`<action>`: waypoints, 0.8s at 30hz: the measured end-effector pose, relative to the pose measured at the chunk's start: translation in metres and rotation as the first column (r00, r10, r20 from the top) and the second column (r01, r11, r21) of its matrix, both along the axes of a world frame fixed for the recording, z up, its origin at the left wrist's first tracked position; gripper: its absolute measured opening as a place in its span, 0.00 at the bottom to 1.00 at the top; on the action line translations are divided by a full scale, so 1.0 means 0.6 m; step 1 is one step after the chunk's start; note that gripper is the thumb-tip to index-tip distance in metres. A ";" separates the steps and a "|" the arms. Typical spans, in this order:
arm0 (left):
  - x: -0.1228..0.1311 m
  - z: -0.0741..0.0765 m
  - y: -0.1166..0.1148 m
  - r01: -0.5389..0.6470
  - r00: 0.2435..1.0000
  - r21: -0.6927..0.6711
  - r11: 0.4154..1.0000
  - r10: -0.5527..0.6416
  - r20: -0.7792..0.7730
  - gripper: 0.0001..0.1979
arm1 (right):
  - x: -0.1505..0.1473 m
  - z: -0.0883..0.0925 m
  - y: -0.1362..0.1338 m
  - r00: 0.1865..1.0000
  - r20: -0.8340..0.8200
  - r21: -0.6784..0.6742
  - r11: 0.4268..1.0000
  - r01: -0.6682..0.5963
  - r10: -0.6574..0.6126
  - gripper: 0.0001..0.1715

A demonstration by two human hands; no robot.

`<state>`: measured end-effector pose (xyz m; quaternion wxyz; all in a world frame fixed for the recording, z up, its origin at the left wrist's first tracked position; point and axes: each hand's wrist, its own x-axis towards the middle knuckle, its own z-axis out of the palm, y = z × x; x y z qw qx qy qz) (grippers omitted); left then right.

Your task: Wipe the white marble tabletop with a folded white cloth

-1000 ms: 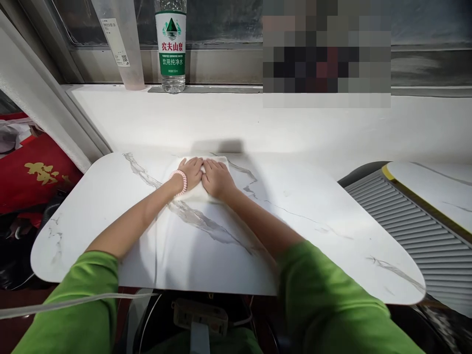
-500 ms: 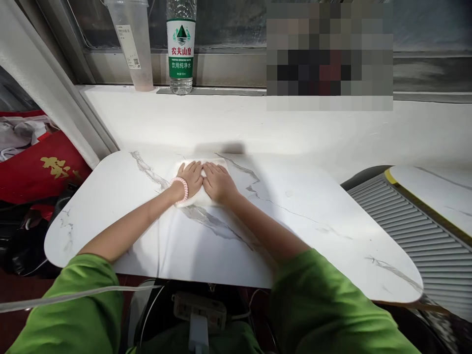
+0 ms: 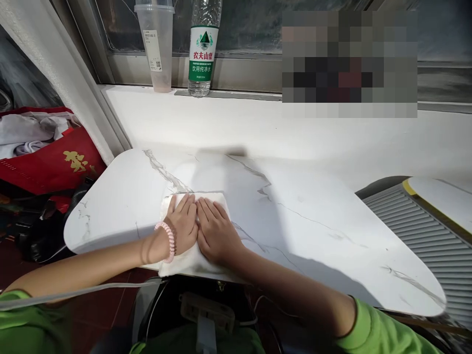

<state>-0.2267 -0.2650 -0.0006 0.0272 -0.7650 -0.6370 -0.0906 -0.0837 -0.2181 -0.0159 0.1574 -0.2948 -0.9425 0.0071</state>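
Note:
A white cloth (image 3: 214,268) lies flat on the marble-patterned white table (image 3: 313,236), reaching its front edge. My left hand (image 3: 182,223), with a pink coiled band (image 3: 170,241) at the wrist, rests flat on the cloth with its fingers stretched forward. Beside it my right hand (image 3: 217,231) also presses down on the cloth, palm down and fingers extended. The two hands touch along their inner sides. Neither hand grips the cloth.
On the window ledge stand a lidded plastic cup (image 3: 162,54) and a water bottle (image 3: 204,54). A red bag (image 3: 55,162) sits at the left. Below the table's front edge are a power strip (image 3: 206,309) and a pale cable (image 3: 92,290). A ridged grey surface (image 3: 416,231) lies at the right.
Both hands have drawn the cloth back across the table from near the wall to the front edge. More of the cloth shows around them, and the camera view has shifted slightly.

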 end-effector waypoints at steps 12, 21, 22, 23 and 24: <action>-0.143 0.004 0.262 -0.099 0.995 -0.083 0.992 0.101 0.021 0.25 | -0.166 -0.004 0.235 0.992 -0.051 0.027 0.993 0.118 -0.117 0.31; -0.164 0.007 0.313 -0.122 0.992 -0.089 0.989 0.124 0.024 0.24 | -0.190 -0.003 0.283 0.987 -0.048 -0.001 0.988 0.153 -0.152 0.31; -0.161 0.006 0.306 -0.119 0.992 -0.096 0.988 0.122 0.022 0.24 | -0.186 -0.002 0.276 0.987 -0.046 0.002 0.988 0.155 -0.155 0.31; -0.159 0.006 0.298 -0.117 0.993 -0.098 0.988 0.120 0.021 0.24 | -0.182 -0.002 0.267 0.987 -0.042 0.005 0.988 0.157 -0.157 0.31; -0.156 0.005 0.287 -0.116 0.993 -0.095 0.989 0.119 0.021 0.25 | -0.177 -0.002 0.257 0.987 -0.037 0.009 0.988 0.157 -0.157 0.31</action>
